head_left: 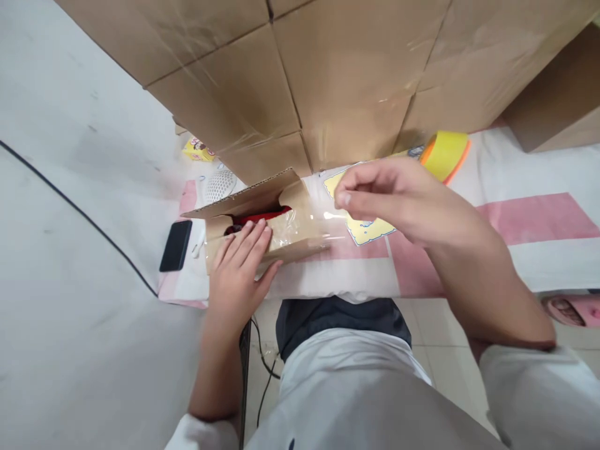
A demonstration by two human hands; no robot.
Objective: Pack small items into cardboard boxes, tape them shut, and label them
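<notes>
A small brown cardboard box (pixel 285 234) lies on its side on the pink-and-white cloth (pixel 529 225), one flap up, something red (pixel 262 217) showing inside. My left hand (pixel 241 269) presses flat on the box's near side, fingers spread. My right hand (pixel 398 200) hovers to the right of the box with thumb and forefinger pinched on the end of a strip of clear tape (pixel 328 219) that runs across the box.
Large taped cartons (pixel 328 75) stand stacked behind. A black phone (pixel 175 245), a white round mesh object (pixel 220 184) and a small yellow box (pixel 197 150) lie at the left. A yellow sticker sheet (pixel 365 230) and yellow-orange roll (pixel 445 153) are at right. Cables (pixel 262 369) hang below.
</notes>
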